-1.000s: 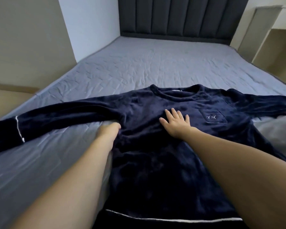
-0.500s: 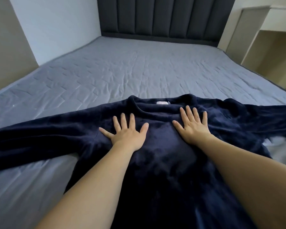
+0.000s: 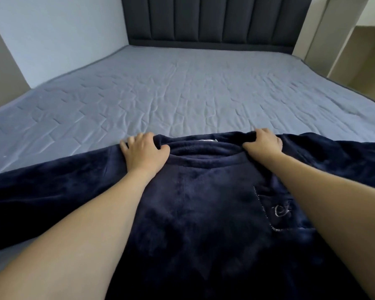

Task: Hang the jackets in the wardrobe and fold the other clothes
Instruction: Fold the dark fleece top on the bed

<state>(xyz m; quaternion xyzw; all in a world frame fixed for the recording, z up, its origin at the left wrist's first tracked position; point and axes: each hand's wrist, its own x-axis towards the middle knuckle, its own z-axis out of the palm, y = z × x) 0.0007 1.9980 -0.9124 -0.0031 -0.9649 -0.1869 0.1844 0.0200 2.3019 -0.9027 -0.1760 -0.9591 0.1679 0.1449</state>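
A dark navy fleece sweater (image 3: 204, 213) lies face up on the bed, collar away from me, sleeves spread out to left and right. A stitched chest pocket (image 3: 277, 208) with a small embroidered mark shows beside my right forearm. My left hand (image 3: 144, 151) grips the left shoulder just beside the collar, fingers curled over the far edge. At the right shoulder, my right hand (image 3: 262, 142) grips the fabric the same way. The sweater's hem is out of view below.
The bed (image 3: 182, 94) has a wrinkled grey-blue sheet stretching to a dark padded headboard (image 3: 214, 20). A pale wall (image 3: 59, 35) runs along the left side. Beige cabinet panels and an open niche (image 3: 359, 53) stand at the right.
Both hands slid from lying flat on the chest up to the shoulders and curled onto the fabric beside the collar. The view moved closer to the sweater.
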